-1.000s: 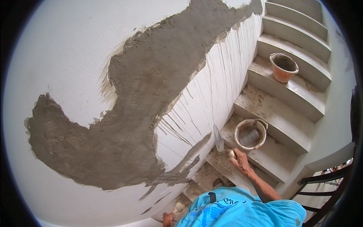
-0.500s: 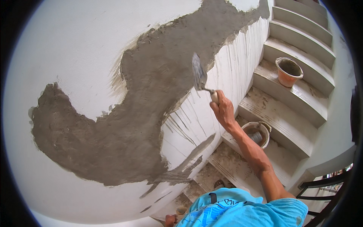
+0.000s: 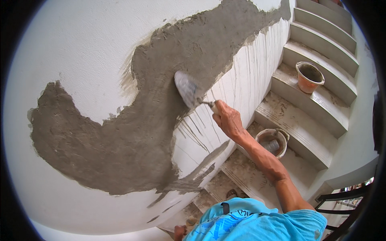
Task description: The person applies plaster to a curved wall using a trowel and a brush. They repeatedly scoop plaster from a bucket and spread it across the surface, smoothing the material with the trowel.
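Observation:
My right hand grips the handle of a trowel, whose blurred blade lies at the grey plaster patch on the white curved wall, along the patch's lower right margin. Grey drips and smears mark the wall below it. At the bottom edge, my left hand is partly visible with curled fingers, beside a small yellowish object; I cannot make out what it holds. A white bucket with murky liquid and a grey object inside stands on a step just beyond my right forearm.
Curved, dirt-stained stairs rise along the wall toward the upper right. An orange bucket stands on a higher step. A black railing borders the lower right. My sandalled foot shows below, behind my blue shirt.
My right hand has lifted the trowel from beside the white bucket up to the wall, and over the last half second moved it left and slightly down onto the plaster.

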Action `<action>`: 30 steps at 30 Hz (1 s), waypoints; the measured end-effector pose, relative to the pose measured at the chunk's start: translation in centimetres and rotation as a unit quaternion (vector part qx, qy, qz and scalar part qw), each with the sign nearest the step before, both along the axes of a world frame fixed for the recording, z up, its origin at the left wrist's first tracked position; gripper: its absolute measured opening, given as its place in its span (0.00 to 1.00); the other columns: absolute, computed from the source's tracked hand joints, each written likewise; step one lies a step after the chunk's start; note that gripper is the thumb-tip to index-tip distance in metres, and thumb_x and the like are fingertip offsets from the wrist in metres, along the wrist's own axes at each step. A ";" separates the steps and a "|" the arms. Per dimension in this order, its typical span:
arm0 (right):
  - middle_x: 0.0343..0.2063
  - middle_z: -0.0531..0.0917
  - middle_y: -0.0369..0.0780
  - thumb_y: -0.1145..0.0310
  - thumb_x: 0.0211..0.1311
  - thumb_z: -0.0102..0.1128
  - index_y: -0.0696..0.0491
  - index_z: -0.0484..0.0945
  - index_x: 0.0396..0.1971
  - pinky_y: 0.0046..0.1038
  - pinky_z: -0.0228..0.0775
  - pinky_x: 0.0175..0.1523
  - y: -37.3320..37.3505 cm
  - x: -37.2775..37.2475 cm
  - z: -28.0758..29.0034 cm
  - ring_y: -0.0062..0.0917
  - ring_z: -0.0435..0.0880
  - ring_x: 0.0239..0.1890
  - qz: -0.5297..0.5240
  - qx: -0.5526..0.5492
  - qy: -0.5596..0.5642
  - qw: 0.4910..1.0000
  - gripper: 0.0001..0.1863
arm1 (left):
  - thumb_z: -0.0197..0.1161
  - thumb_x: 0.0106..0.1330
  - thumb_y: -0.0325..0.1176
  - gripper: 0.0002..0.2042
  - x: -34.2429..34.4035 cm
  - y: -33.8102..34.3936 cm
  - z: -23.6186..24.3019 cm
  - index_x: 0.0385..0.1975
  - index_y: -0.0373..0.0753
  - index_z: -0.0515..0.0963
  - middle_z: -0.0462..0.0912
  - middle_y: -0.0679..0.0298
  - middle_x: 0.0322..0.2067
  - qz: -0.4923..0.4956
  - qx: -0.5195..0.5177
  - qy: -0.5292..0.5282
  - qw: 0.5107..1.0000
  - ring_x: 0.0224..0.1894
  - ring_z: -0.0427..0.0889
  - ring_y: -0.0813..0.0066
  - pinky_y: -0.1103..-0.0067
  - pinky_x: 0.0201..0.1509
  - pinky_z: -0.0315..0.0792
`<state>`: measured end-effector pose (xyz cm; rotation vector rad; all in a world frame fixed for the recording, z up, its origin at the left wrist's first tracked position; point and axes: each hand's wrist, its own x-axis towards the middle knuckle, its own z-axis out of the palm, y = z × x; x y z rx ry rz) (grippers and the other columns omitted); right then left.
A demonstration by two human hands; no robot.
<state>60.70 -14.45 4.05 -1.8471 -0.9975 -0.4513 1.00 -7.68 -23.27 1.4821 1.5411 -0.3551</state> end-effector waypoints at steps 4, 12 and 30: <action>0.30 0.79 0.49 0.74 0.57 0.61 0.55 0.67 0.41 0.44 0.73 0.36 -1.9 1.4 1.1 0.47 0.83 0.33 -0.029 0.034 0.026 0.999 0.14 | 0.63 0.63 0.34 0.12 1.3 0.0 0.9 0.31 0.27 0.82 0.80 0.54 0.21 -0.143 0.186 -0.175 0.956 0.19 0.78 0.67 0.69 0.21 0.77; 0.26 0.79 0.51 0.75 0.60 0.59 0.56 0.67 0.39 0.45 0.71 0.32 0.0 5.3 2.2 0.50 0.81 0.27 -0.086 0.072 -0.023 0.993 0.11 | 0.62 0.63 0.33 0.12 1.0 1.2 -0.7 0.29 0.27 0.82 0.79 0.56 0.18 -0.106 0.165 -0.165 0.967 0.16 0.75 0.68 0.72 0.18 0.74; 0.28 0.81 0.50 0.74 0.57 0.58 0.56 0.66 0.37 0.44 0.74 0.36 -2.9 3.5 3.7 0.47 0.84 0.31 0.045 -0.074 -0.001 0.996 0.11 | 0.63 0.65 0.34 0.13 -2.5 1.3 -5.0 0.33 0.26 0.82 0.78 0.57 0.20 -0.142 0.071 -0.191 0.969 0.17 0.77 0.66 0.70 0.20 0.78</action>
